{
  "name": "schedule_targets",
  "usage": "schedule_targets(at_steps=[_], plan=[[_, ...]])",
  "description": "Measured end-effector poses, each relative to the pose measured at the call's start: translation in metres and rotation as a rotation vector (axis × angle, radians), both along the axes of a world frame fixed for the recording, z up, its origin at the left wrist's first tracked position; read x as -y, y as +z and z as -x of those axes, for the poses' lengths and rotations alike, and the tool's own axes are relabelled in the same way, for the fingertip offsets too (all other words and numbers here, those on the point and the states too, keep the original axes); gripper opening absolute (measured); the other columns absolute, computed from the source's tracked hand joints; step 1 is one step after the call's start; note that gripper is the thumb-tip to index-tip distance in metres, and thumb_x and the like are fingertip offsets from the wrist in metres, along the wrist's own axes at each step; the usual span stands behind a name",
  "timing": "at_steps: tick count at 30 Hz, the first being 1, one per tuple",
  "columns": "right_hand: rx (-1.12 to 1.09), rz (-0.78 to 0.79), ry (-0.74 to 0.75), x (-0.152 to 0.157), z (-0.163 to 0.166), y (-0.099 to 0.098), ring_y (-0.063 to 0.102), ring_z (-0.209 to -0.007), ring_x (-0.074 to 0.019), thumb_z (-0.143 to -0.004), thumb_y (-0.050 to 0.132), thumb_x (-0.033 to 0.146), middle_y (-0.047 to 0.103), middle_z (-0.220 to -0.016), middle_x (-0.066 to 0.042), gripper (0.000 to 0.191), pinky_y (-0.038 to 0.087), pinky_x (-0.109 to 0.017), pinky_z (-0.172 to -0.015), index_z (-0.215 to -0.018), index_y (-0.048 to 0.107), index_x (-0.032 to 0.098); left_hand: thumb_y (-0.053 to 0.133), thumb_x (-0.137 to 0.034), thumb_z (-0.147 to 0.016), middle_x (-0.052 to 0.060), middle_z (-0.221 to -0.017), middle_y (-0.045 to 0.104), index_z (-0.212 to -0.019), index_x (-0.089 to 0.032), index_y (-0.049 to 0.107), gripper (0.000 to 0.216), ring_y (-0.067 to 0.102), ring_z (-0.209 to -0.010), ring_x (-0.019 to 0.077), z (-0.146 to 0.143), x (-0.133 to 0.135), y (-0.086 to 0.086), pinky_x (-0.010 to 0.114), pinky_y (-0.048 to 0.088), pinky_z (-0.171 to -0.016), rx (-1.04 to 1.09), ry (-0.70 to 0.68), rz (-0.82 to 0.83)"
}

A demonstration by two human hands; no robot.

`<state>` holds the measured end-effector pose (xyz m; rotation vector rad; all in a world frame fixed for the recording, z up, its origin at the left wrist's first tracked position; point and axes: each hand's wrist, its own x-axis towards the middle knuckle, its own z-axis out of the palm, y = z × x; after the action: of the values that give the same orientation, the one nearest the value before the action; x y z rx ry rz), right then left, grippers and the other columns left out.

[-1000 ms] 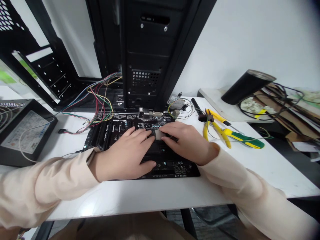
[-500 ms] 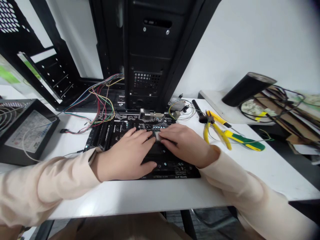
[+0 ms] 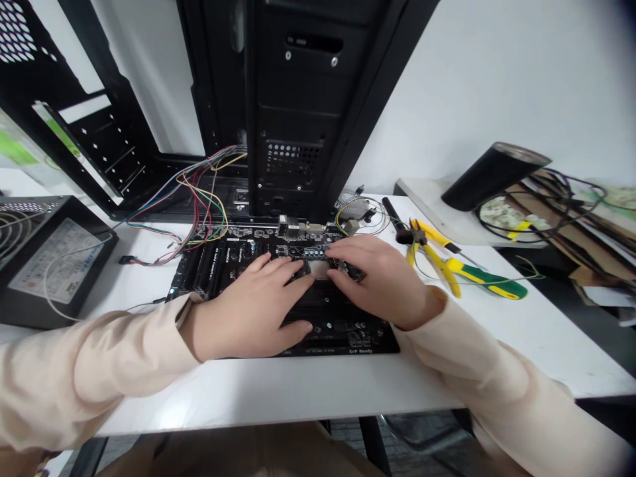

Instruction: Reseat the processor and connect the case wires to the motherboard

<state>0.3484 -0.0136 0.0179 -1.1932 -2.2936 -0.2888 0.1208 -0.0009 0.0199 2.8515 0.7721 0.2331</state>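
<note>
A black motherboard (image 3: 348,341) lies flat on the white table. Across its middle rests my left hand (image 3: 253,305), palm down with fingers spread, its fingertips beside a square silver processor (image 3: 319,269) in the socket. At the processor's right edge hovers or touches my right hand (image 3: 375,275); its thumb and index finger are apart, with nothing visible held between them. Whether those tips press on the socket frame, I cannot tell.
Behind the board stands a black computer case (image 3: 298,99), with a bundle of coloured wires (image 3: 209,192) trailing from it. A power supply (image 3: 59,258) sits at left. To the right lie yellow pliers (image 3: 434,262) and a green-and-yellow screwdriver (image 3: 487,278), near a black cylinder (image 3: 491,175).
My right hand has shifted slightly right and its thumb and fingers have parted, uncovering more of the processor. My left hand stays nearly still.
</note>
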Motion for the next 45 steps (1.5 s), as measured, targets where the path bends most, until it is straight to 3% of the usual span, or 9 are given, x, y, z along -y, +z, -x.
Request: schedule_targets(at_steps=[4,9,16,21,26,33,40,45], plan=[[-0.035,-0.057,-0.076,-0.001,-0.003,0.001,0.07,-0.089,-0.0238,-0.083,0.056,0.021,0.074,-0.096,-0.01,0.017,0.057,-0.039,-0.082,-0.091,0.07,0.016,0.053,-0.045,-0.088,0.016,-0.136,0.054,-0.133,-0.016,0.05,0.053,0.047,-0.127,0.0326,0.0,-0.001,0.0,0.053,0.03,-0.111,0.01,-0.005,-0.01],[-0.085,-0.018,-0.257,-0.005,-0.01,0.007,0.067,-0.099,-0.0281,-0.081,0.054,0.024,0.071,-0.103,-0.015,0.03,0.055,-0.042,-0.086,-0.105,0.067,0.012,0.052,-0.045,-0.089,0.016,-0.134,0.054,-0.129,-0.016,0.052,0.05,0.048,-0.126,0.0325,0.0,0.0,-0.001,0.052,0.031,-0.11,0.018,-0.006,-0.017],[-0.341,0.334,-0.415,-0.009,-0.014,0.018,0.061,-0.063,-0.0181,-0.074,0.053,0.021,0.069,-0.077,-0.005,0.021,0.052,-0.036,-0.068,-0.088,0.069,0.017,0.051,-0.045,-0.09,0.016,-0.134,0.054,-0.128,-0.017,0.053,0.047,0.048,-0.126,0.0325,0.0,-0.001,-0.002,0.053,0.032,-0.109,0.015,-0.01,-0.031],[-0.517,0.372,-0.321,-0.003,-0.007,0.02,0.06,-0.067,-0.0167,-0.078,0.055,0.026,0.067,-0.074,-0.003,0.018,0.05,-0.032,-0.066,-0.088,0.067,0.017,0.052,-0.046,-0.089,0.016,-0.134,0.054,-0.128,-0.018,0.053,0.048,0.049,-0.125,0.0327,0.0,0.0,-0.002,0.053,0.032,-0.109,0.026,-0.005,-0.024],[-0.588,0.369,-0.127,0.001,-0.007,0.015,0.066,-0.081,-0.0183,-0.082,0.058,0.03,0.07,-0.095,-0.007,0.022,0.055,-0.033,-0.071,-0.101,0.064,0.019,0.051,-0.045,-0.089,0.016,-0.134,0.054,-0.128,-0.017,0.053,0.048,0.048,-0.126,0.0331,0.001,0.0,-0.002,0.053,0.033,-0.108,0.034,-0.006,-0.017],[-0.293,0.243,0.124,-0.001,-0.005,0.011,0.068,-0.098,-0.0202,-0.087,0.06,0.03,0.073,-0.105,-0.009,0.021,0.056,-0.035,-0.088,-0.104,0.066,0.02,0.055,-0.043,-0.087,0.017,-0.136,0.051,-0.135,-0.017,0.049,0.055,0.046,-0.127,0.0335,0.0,0.0,0.001,0.054,0.031,-0.11,0.039,0.004,0.011],[-0.127,0.207,0.297,-0.005,0.002,0.004,0.069,-0.081,-0.0155,-0.087,0.057,0.018,0.074,-0.085,-0.005,0.01,0.057,-0.029,-0.077,-0.083,0.067,0.018,0.055,-0.042,-0.088,0.015,-0.129,0.053,-0.127,-0.019,0.056,0.045,0.046,-0.125,0.0325,0.0,0.0,0.002,0.054,0.032,-0.11,0.021,0.002,0.032],[-0.073,0.251,0.275,-0.005,0.001,0.003,0.067,-0.081,-0.0171,-0.086,0.058,0.018,0.073,-0.084,-0.005,0.007,0.057,-0.034,-0.076,-0.084,0.065,0.018,0.055,-0.042,-0.088,0.015,-0.131,0.052,-0.125,-0.019,0.057,0.044,0.045,-0.126,0.0328,0.0,0.0,0.002,0.055,0.031,-0.111,0.031,-0.001,0.024]])
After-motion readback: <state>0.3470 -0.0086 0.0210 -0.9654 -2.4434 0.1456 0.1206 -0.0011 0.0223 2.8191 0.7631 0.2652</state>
